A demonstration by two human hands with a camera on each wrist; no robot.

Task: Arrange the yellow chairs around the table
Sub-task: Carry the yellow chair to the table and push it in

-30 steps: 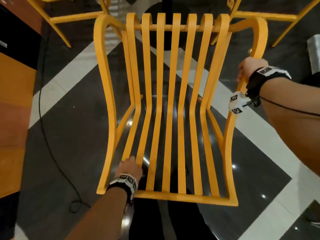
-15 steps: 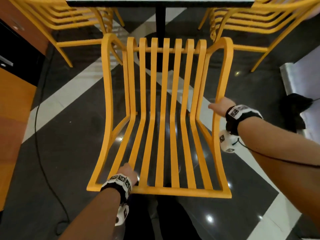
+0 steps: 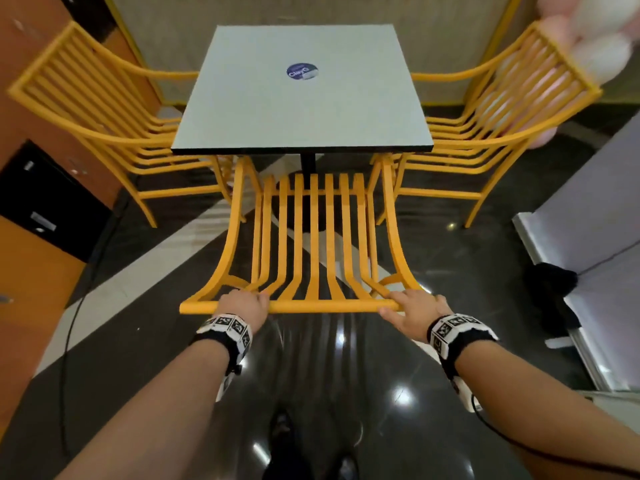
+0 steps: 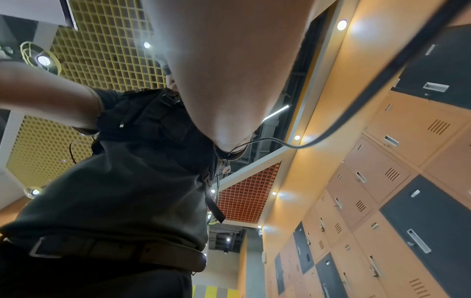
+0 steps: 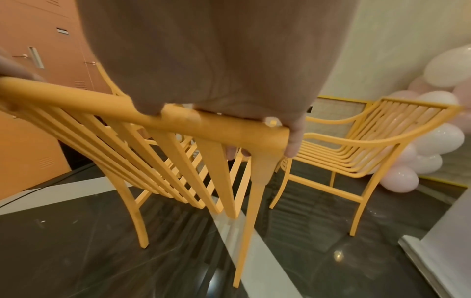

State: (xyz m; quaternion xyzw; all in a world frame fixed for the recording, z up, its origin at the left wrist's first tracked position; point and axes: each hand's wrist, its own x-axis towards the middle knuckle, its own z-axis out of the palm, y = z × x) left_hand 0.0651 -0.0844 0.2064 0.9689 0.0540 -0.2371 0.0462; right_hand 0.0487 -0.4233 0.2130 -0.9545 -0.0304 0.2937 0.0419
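A yellow slatted chair [image 3: 311,244] stands in front of me, its seat facing the square grey-topped table [image 3: 301,98] and reaching up to the table's near edge. My left hand [image 3: 247,303] grips the chair's top rail [image 3: 322,307] near its left end. My right hand [image 3: 412,306] grips the same rail at its right end; in the right wrist view its fingers [image 5: 293,141] curl over the rail [image 5: 203,125]. Two more yellow chairs sit tucked in, one at the table's left side [image 3: 97,109] and one at its right [image 3: 485,133]. The left wrist view shows only my forearm and torso.
Orange and black lockers [image 3: 41,202] line the left wall, and a black cable [image 3: 69,341] runs over the dark glossy floor beside them. A pale raised panel [image 3: 588,237] and a black object [image 3: 550,282] lie at the right. Pink and white balloons [image 3: 595,46] hang behind the right chair.
The chair has gone from tilted back toward me to standing at the table's near edge. My right hand left the side frame, my left hand left the slats, and both now grip the top rail.
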